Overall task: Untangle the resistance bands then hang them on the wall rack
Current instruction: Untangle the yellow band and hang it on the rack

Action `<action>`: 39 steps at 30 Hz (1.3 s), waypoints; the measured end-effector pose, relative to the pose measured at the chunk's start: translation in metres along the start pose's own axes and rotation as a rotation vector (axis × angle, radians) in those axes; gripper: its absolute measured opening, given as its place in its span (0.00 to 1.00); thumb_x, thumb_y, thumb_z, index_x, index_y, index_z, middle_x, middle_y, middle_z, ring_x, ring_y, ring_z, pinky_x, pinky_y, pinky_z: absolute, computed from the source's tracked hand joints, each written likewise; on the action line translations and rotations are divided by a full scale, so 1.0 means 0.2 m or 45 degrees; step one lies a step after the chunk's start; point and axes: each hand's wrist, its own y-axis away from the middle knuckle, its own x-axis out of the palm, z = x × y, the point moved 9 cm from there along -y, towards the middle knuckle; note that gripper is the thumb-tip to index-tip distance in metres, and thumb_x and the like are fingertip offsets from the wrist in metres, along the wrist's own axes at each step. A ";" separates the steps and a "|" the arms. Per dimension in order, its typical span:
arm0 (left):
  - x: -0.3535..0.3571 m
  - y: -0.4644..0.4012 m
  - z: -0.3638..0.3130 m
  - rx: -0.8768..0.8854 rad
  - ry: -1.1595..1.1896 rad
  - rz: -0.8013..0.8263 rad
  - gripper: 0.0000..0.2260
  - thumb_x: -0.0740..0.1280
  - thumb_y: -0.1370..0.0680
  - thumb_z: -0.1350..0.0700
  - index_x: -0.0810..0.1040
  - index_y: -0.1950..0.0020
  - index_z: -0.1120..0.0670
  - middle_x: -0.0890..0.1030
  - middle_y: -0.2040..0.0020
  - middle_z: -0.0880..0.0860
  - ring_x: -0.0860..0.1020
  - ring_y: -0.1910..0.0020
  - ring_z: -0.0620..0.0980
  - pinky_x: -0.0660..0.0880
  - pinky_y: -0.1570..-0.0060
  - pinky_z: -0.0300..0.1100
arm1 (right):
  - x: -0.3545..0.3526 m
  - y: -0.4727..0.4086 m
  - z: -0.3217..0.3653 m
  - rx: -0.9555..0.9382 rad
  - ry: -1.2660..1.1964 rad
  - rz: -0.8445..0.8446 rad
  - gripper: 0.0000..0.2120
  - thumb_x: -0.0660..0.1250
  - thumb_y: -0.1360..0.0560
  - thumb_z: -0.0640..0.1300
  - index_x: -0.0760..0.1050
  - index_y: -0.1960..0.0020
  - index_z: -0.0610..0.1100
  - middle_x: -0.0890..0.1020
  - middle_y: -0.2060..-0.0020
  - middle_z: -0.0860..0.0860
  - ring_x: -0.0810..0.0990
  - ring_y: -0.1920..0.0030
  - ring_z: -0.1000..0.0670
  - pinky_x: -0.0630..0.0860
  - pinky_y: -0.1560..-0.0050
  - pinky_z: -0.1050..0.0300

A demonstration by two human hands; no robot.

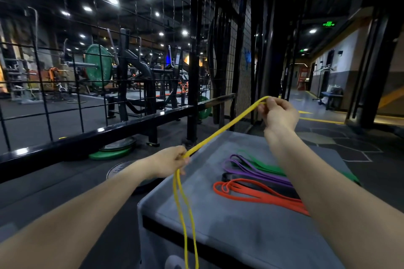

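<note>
A yellow resistance band (220, 130) stretches taut between both hands, and its loose loop hangs down past the box's near left edge. My left hand (169, 161) pinches it low at the centre. My right hand (278, 113) holds the band's far end higher up, to the right. On the grey padded box (229, 220) lie an orange band (258, 195), a black band (227, 176), a purple band (251, 168) and a green band (269, 165), side by side and partly hidden under my right forearm. The black wire grid wall (135, 54) rises ahead.
Green and black weight plates (113, 150) lie on the floor by the grid's base rail. A wooden peg (220, 100) sticks out from the black post. Gym machines stand behind the grid. A corridor with yellow floor lines opens to the right.
</note>
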 end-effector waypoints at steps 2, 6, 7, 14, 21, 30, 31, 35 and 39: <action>0.01 0.01 0.10 -0.076 0.076 -0.010 0.05 0.59 0.20 0.56 0.70 0.56 0.54 0.77 0.57 0.53 0.82 0.57 0.50 0.76 0.48 0.48 | -0.09 -0.04 -0.02 0.012 -0.001 -0.086 0.13 0.62 0.23 0.34 0.71 0.65 0.42 0.75 0.71 0.48 0.75 0.75 0.56 0.75 0.72 0.68; -0.02 0.04 0.24 -0.208 0.301 -0.067 0.04 0.61 0.20 0.57 0.73 0.53 0.56 0.75 0.63 0.52 0.78 0.61 0.48 0.75 0.62 0.38 | -0.30 -0.10 -0.08 0.070 0.051 -0.263 0.12 0.64 0.24 0.34 0.72 0.65 0.42 0.76 0.70 0.48 0.75 0.73 0.55 0.75 0.71 0.68; -0.04 0.04 0.25 -0.211 0.432 -0.105 0.05 0.61 0.20 0.58 0.75 0.53 0.57 0.74 0.63 0.52 0.77 0.63 0.47 0.75 0.66 0.36 | -0.34 -0.10 -0.10 0.069 0.134 -0.277 0.11 0.64 0.24 0.35 0.73 0.65 0.42 0.76 0.71 0.48 0.75 0.74 0.55 0.76 0.72 0.67; -0.32 0.01 0.06 -0.016 0.451 -0.459 0.06 0.66 0.23 0.60 0.80 0.49 0.55 0.74 0.67 0.50 0.71 0.73 0.41 0.71 0.71 0.32 | -0.35 -0.02 -0.42 0.115 1.270 0.232 0.09 0.71 0.29 0.41 0.78 0.67 0.38 0.79 0.68 0.42 0.79 0.60 0.45 0.76 0.51 0.51; -0.31 -0.01 -0.24 0.172 -0.005 -0.378 0.07 0.67 0.23 0.57 0.82 0.48 0.52 0.79 0.62 0.52 0.73 0.66 0.45 0.69 0.64 0.36 | 0.13 0.33 -0.39 -0.387 1.897 0.948 0.16 0.66 0.27 0.42 0.65 0.69 0.38 0.70 0.70 0.44 0.67 0.68 0.46 0.59 0.71 0.58; -0.33 -0.01 -0.35 0.264 0.155 -0.388 0.06 0.69 0.25 0.58 0.82 0.50 0.53 0.74 0.70 0.48 0.69 0.78 0.35 0.65 0.75 0.26 | 0.46 0.54 -0.18 -0.810 1.356 0.954 0.08 0.66 0.25 0.42 0.82 0.51 0.41 0.83 0.60 0.41 0.79 0.56 0.41 0.75 0.57 0.49; -0.31 -0.01 -0.33 0.262 0.179 -0.377 0.05 0.68 0.25 0.59 0.82 0.50 0.54 0.75 0.70 0.48 0.70 0.77 0.35 0.66 0.74 0.26 | 0.46 0.53 -0.18 -0.808 1.370 0.950 0.08 0.66 0.25 0.41 0.83 0.52 0.41 0.83 0.61 0.41 0.79 0.57 0.42 0.75 0.59 0.49; -0.22 -0.02 -0.28 0.277 0.282 -0.296 0.07 0.67 0.24 0.61 0.78 0.47 0.55 0.79 0.61 0.52 0.75 0.70 0.36 0.72 0.66 0.30 | 0.42 0.49 -0.18 -0.785 1.372 0.854 0.06 0.67 0.27 0.39 0.83 0.56 0.42 0.83 0.63 0.43 0.79 0.58 0.43 0.76 0.58 0.50; -0.09 -0.02 -0.18 0.214 0.287 -0.150 0.06 0.65 0.23 0.61 0.76 0.46 0.56 0.81 0.52 0.59 0.78 0.62 0.44 0.77 0.53 0.43 | 0.32 0.39 -0.10 -0.719 1.249 0.605 0.06 0.67 0.27 0.38 0.83 0.54 0.41 0.84 0.59 0.44 0.81 0.54 0.44 0.77 0.51 0.49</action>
